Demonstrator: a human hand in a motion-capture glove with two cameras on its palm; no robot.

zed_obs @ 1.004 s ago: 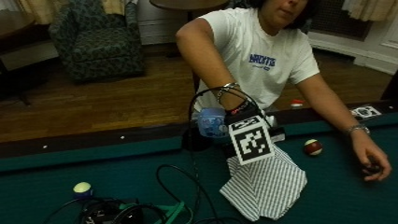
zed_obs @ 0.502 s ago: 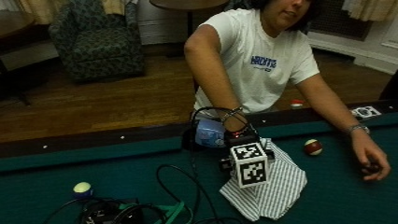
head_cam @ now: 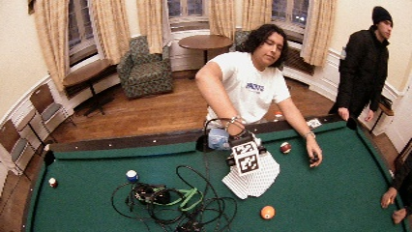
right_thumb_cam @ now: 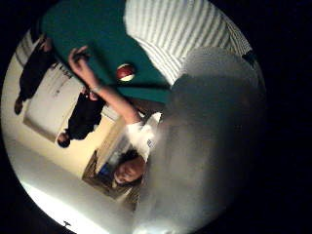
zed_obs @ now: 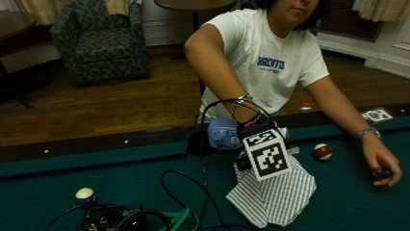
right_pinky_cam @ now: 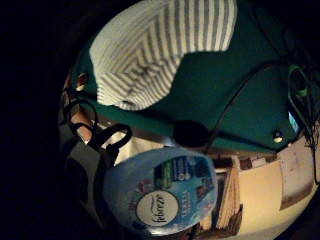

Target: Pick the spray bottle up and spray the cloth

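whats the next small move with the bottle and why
Probably tilt the nozzle toward the striped white cloth and squeeze the trigger: the gloved right hand already holds the light blue spray bottle off the green felt table, beside the cloth.

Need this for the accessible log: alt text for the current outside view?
A person's gloved right hand holds a pale blue spray bottle above a striped cloth on a green pool table. Their bare left hand rests beside a billiard ball.
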